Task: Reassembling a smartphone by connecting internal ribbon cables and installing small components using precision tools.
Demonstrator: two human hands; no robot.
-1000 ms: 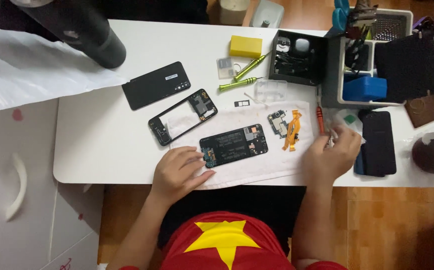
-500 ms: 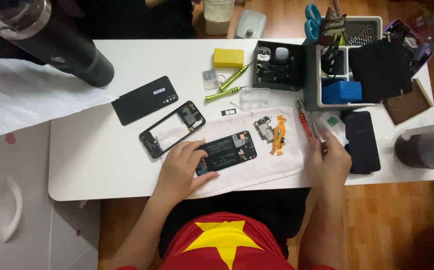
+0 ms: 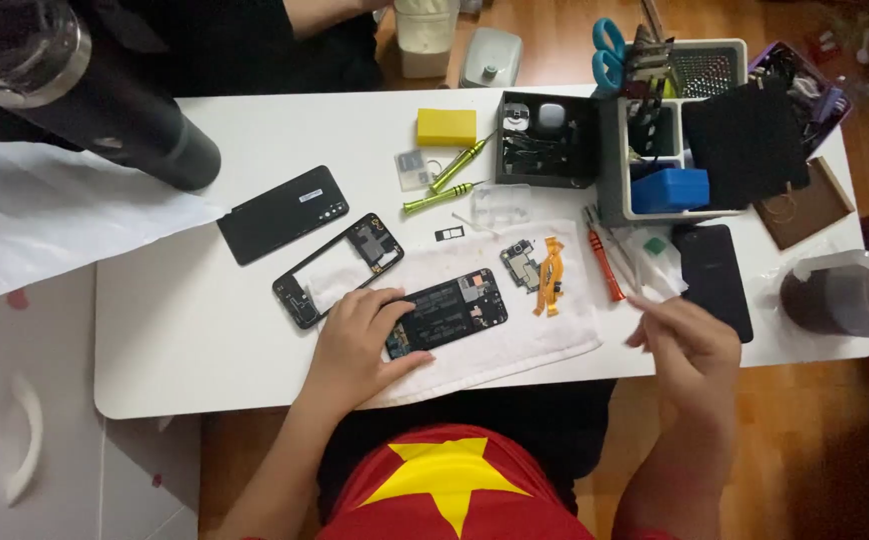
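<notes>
An opened black phone [image 3: 452, 311] with its inner parts showing lies on a white cloth [image 3: 525, 345] near the table's front edge. My left hand [image 3: 353, 348] rests on the phone's left end, fingers pressing it down. My right hand [image 3: 693, 345] hovers over the front right of the table, blurred, its fingers held together and pointing left. I cannot make out anything between them. A small circuit board [image 3: 519, 264] and an orange flex cable [image 3: 552, 273] lie on the cloth beyond the phone. A red screwdriver [image 3: 605, 264] lies just right of the cloth.
Left of the cloth lie a black phone frame [image 3: 307, 298] and a black back cover [image 3: 283, 213]. Behind are two green screwdrivers [image 3: 438, 197], a yellow block [image 3: 446, 127], a black box [image 3: 545, 140] and a grey organiser [image 3: 655, 130]. A black phone [image 3: 715, 280] lies right; a black bottle [image 3: 105, 110] far left.
My left hand has slid up from the cloth's edge onto the opened phone. My right hand has pulled back from beside the red screwdriver toward the table's front edge.
</notes>
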